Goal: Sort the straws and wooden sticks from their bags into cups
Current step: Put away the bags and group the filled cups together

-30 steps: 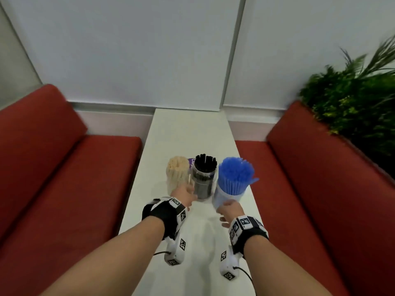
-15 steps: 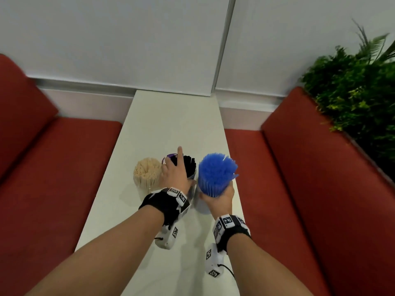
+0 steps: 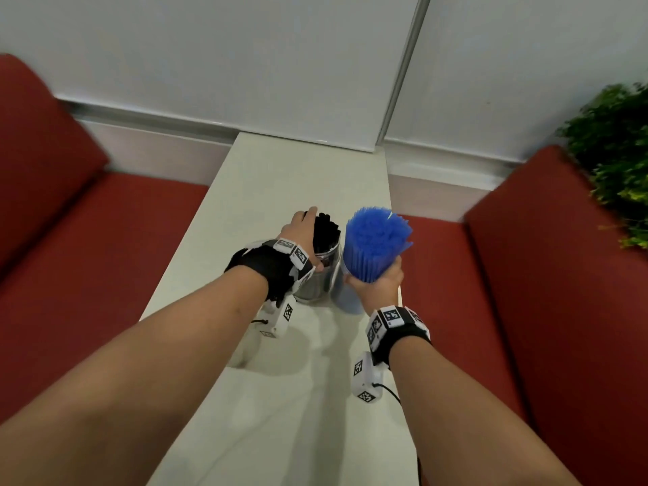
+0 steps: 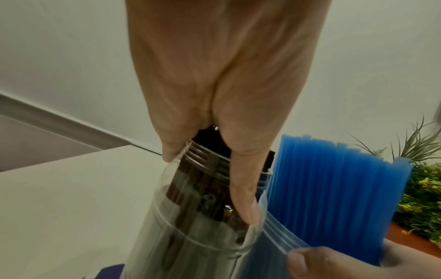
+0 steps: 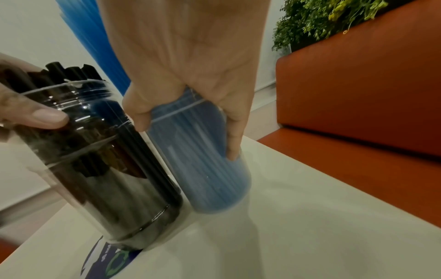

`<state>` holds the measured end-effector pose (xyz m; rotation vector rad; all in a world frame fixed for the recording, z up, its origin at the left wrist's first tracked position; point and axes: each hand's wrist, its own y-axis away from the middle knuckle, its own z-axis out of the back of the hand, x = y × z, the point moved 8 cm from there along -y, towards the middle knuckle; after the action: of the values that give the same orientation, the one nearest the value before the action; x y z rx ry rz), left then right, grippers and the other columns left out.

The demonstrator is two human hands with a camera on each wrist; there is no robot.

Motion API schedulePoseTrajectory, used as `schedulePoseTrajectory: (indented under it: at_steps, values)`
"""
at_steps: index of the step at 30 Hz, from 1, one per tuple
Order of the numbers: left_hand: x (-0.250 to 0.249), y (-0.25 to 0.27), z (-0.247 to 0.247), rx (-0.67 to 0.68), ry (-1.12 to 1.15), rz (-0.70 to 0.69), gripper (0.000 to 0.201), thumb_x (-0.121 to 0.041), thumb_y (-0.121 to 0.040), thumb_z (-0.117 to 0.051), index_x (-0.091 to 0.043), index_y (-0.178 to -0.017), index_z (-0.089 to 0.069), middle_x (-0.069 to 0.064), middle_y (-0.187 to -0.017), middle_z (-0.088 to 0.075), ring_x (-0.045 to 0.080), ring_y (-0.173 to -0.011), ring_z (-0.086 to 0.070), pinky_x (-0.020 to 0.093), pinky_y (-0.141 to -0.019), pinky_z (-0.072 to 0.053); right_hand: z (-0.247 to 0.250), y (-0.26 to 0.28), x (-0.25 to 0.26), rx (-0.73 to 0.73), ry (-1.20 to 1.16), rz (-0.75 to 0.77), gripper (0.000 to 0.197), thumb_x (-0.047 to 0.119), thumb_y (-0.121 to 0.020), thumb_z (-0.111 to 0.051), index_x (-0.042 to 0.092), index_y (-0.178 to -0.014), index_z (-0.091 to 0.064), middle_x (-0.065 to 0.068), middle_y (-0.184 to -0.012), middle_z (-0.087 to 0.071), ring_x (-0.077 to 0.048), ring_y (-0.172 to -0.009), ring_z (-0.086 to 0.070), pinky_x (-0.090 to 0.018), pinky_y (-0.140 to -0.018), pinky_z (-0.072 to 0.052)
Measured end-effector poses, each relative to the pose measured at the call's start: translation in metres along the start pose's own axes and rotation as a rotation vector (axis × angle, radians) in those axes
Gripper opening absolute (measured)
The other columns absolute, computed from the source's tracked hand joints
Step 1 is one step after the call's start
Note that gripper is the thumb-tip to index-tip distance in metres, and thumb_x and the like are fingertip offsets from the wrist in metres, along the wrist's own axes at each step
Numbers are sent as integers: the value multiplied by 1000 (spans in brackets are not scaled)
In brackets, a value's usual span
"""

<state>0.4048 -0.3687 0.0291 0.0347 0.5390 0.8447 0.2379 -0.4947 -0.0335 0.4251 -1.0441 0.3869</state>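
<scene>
the sorting looks nearly done: the left hand [image 3: 304,236] grips the clear plastic jar of black straws [image 3: 321,271] and the right hand [image 3: 377,285] clasps the clear cup of blue straws [image 3: 375,242] on the white table [image 3: 301,177], though the wooden sticks are probably hidden behind the left arm.

You are sitting in a booth, like one in a cafe or a diner. A long white table [image 3: 301,177] runs out to a plain white wall [image 3: 228,57], with a red padded bench [image 3: 87,247] along each long edge. A green plant [image 3: 617,163] grows behind the right bench.
</scene>
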Motion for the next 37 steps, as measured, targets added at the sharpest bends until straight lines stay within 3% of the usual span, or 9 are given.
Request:
schedulePoseTrajectory:
  at_steps: [6, 12, 15, 19, 24, 27, 29, 32, 37]
  values:
    - [1, -16, 7, 8, -10, -36, 132, -23, -62, -91, -16, -156, 2, 17, -154, -20, 41, -133, -42, 48, -105, -41, -11, -17, 1, 17, 25, -29, 124, 24, -71, -94, 20, -162, -11, -14, -151, -30, -36, -139, -42, -48, -111, -43]
    - [15, 15, 43, -54, -69, 43, 141, -50, -64, -86, -33, -150, 25, 13, -162, 16, 41, -149, 6, 64, -115, -6, -6, 12, -1, 75, -51, -208, 154, 24, -65, -99, 28, -160, 22, -22, -168, -3, -37, -157, -10, -60, -121, -25]
    - [53, 47, 65, -44, -4, 68, 99, -66, -82, -61, -24, -156, -12, 10, -162, -15, 33, -148, -16, 57, -117, -17, -14, 54, -18, 91, 6, -380, 150, 13, -70, -95, 27, -160, 24, -25, -168, -4, -41, -155, -17, -60, -120, -25]
    - [131, 101, 90, -296, 106, 112, 31, -23, -101, -47, -12, -126, -62, 16, -122, -65, 31, -112, -59, 36, -93, -47, -48, 120, -33, 324, 195, -441, 137, 8, -77, -88, 19, -162, 18, -23, -166, -21, -39, -150, -33, -50, -117, -36]
    - [210, 150, 38, 178, -68, 300, 63, -1, -89, -60, -14, -147, -38, 15, -139, -53, 29, -122, -56, 31, -97, -46, -110, 180, -4, 577, 103, -153, 132, -4, -71, -88, 20, -165, 1, -14, -166, -25, -28, -151, -29, -45, -119, -36]
    - [202, 175, 2, 393, 89, 208, 115, -20, -72, -86, -20, -157, -8, 9, -156, -33, 33, -122, -56, 35, -96, -49, -141, 193, 18, 589, 22, -17, 118, -8, -67, -88, 23, -158, -20, 1, -139, -45, -18, -131, -44, -14, -98, -44]
    - [189, 177, -5, 316, 256, 159, 123, -28, -67, -89, -26, -157, -6, 6, -156, -33, 30, -121, -57, 38, -97, -51, -155, 193, 28, 553, 17, 14, 101, -4, -68, -88, 28, -148, -35, 10, -124, -56, -17, -118, -55, -7, -84, -46]
    - [169, 161, -4, 172, 375, 55, 107, -18, -69, -87, -24, -154, -22, 6, -145, -49, 26, -123, -55, 39, -101, -48, -165, 186, 35, 461, 69, 14, 87, 9, -73, -89, 21, -146, -44, -2, -126, -65, -26, -118, -64, -30, -93, -52]
    - [165, 118, 8, 124, 336, 24, 91, -16, -75, -82, -16, -150, -30, 10, -140, -54, 29, -124, -54, 39, -103, -45, -172, 153, 46, 370, 21, -19, 80, 7, -77, -88, 15, -146, -48, -5, -128, -65, -25, -119, -62, -17, -86, -49]
